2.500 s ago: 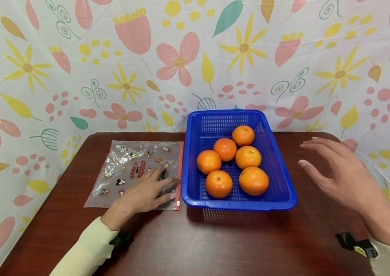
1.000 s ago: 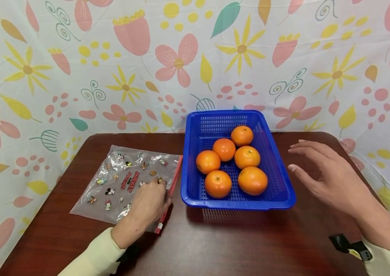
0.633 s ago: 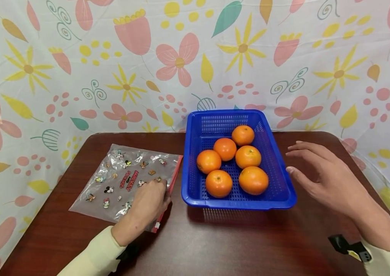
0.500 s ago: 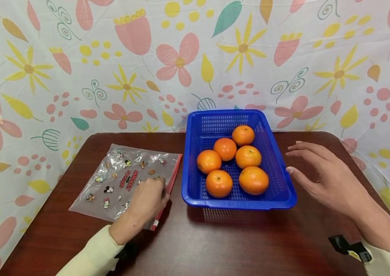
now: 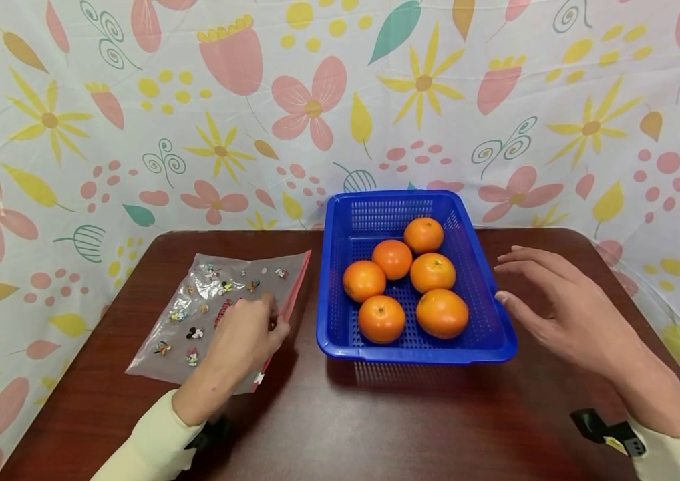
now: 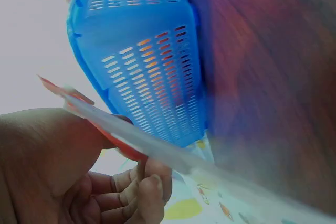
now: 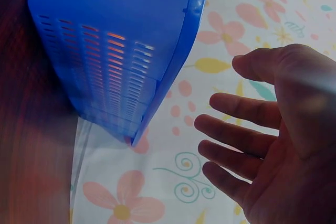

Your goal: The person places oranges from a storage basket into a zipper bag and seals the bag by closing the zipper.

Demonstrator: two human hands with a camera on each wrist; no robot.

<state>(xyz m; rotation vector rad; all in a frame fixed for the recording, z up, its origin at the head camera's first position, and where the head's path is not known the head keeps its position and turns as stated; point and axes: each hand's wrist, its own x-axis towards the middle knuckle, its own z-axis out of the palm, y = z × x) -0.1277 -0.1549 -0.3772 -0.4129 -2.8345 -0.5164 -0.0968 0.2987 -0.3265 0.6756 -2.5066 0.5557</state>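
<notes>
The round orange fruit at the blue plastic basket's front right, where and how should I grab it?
Probably by its left and right sides, from above, with the right hand: the round orange fruit has gaps there, while another orange fruit sits close behind and the blue plastic basket walls it in.

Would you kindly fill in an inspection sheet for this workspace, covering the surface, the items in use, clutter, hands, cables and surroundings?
Surface: dark reddish-brown table, glossy, with a wood-like look.
Items in use: clear printed bag with a red edge; blue basket with perforated sides, upright, holding six oranges.
Clutter: nothing seen.
Left hand: pinches the bag at its red edge.
Right hand: beside the basket, fingers spread, holding nothing.
Cables: nothing seen.
Surroundings: white backdrop with floral and leaf prints behind the table; pale sleeves on both arms, with a black device at the right cuff.
</notes>
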